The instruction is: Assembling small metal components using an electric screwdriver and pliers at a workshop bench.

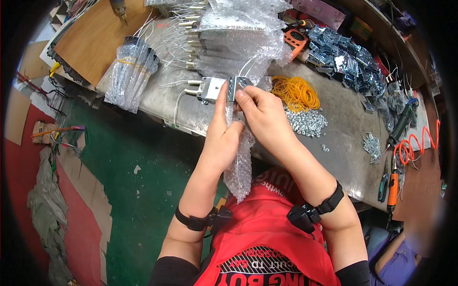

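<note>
My left hand (pixel 222 133) and my right hand (pixel 262 110) meet at the near edge of the workbench, both closed on a flat dark metal part (pixel 232 90) with white wires rising from its far end. A strip of bubble wrap (pixel 238 171) hangs from it, below my left hand toward my red apron. My right thumb and fingers pinch the part's right side; its lower portion is hidden by my hands. Just left of it lies a silver metal block (pixel 208 88) with white leads, on the bench. A small nut or screw (pixel 204 102) sits by that block.
Bubble-wrapped wired parts (pixel 234 38) are stacked behind my hands, and a banded bundle (pixel 131 71) lies left. Rubber bands (pixel 296 93), loose nuts (pixel 307 122), screws (pixel 371 147) and metal brackets (pixel 346 59) spread rightward. An orange-handled driver (pixel 392 188) and coiled red cord (pixel 415 148) lie far right.
</note>
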Available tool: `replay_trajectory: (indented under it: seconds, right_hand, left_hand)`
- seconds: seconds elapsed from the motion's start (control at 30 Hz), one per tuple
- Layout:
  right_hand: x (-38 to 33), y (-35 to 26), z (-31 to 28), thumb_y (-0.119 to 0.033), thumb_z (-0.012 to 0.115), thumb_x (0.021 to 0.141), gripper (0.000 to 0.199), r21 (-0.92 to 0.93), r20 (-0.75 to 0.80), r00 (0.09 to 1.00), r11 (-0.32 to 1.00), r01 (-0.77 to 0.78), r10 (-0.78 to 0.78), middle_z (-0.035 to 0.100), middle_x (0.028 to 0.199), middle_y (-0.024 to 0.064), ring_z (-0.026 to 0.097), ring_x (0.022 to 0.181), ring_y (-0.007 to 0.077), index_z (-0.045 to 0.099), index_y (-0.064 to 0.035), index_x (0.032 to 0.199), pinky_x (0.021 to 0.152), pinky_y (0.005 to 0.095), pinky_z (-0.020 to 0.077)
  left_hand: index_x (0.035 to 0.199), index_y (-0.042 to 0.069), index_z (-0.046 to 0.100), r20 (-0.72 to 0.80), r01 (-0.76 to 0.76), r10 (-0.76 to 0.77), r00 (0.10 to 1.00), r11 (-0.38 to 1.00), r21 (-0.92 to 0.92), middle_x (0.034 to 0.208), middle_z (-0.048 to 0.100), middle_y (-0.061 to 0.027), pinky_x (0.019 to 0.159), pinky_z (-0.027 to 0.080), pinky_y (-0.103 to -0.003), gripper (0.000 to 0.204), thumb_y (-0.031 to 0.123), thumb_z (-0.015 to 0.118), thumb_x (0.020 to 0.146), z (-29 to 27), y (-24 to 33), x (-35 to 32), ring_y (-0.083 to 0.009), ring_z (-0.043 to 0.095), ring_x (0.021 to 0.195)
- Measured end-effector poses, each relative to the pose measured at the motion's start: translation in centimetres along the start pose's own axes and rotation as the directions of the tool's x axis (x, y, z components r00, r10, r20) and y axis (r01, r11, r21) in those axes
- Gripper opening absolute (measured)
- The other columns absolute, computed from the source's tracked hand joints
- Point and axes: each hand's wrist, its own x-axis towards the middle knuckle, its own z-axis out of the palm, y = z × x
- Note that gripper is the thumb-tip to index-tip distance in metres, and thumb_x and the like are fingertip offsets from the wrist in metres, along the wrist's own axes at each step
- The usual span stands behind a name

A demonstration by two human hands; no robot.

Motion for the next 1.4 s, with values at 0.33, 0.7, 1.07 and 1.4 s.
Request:
replay_trajectory:
  seconds: [0.33,0.7,1.07,1.4]
  right_hand:
    - [-0.3,0.3,0.3,-0.024,0.056,0.091,0.031,0.087,0.019,0.999,0.995,-0.05,0.049,0.064,0.069,0.0184,0.065,0.065,0.0274,0.065,0.0039,0.081,0.063,0.0373,0.0496]
    - [-5.7,1.2,-5.6,-0.016,0.063,0.085,0.018,0.022,0.287,0.947,0.987,-0.159,0.146,0.06,0.068,0.0111,0.056,0.062,0.0155,0.061,0.0021,0.086,0.061,0.0319,0.0469]
    - [-6.5,4.6,-6.4,-0.009,0.061,0.082,0.018,0.038,0.135,0.968,0.975,-0.218,0.211,0.068,0.083,0.011,0.065,0.073,0.0178,0.066,0.0003,0.096,0.07,0.0306,0.0514]
    - [-7.5,5.4,-7.7,-0.01,0.062,0.08,0.015,-0.242,0.01,1.0,0.97,0.023,-0.021,0.063,0.089,0.0159,0.066,0.079,0.0261,0.065,0.0,0.092,0.073,0.0364,0.0524]
  left_hand:
    - [0.151,0.006,0.018,-0.009,0.062,-0.063,0.998,0.993,-0.105,0.129,0.05,-0.0166,0.089,0.043,-0.026,0.077,0.0,0.044,0.079,0.3,0.3,-0.6,-0.0178,0.055,0.105]
    - [0.151,0.014,0.019,-0.018,0.055,-0.058,0.998,0.99,-0.132,0.113,0.055,-0.0163,0.069,0.053,-0.033,0.081,-0.001,0.046,0.077,-0.4,0.7,-0.2,-0.0206,0.06,0.083]
    - [0.151,0.019,0.014,0.19,0.249,-0.175,0.966,0.826,-0.506,0.108,0.06,-0.0217,0.054,0.054,-0.03,0.077,0.007,0.047,0.082,-1.2,2.1,-0.7,-0.0256,0.067,0.073]
    - [0.13,0.008,0.045,-0.055,0.165,-0.228,0.972,0.831,-0.531,0.101,0.063,-0.0158,0.051,0.05,-0.025,0.041,0.036,0.041,0.1,2.6,4.1,-2.5,-0.016,0.059,0.063]
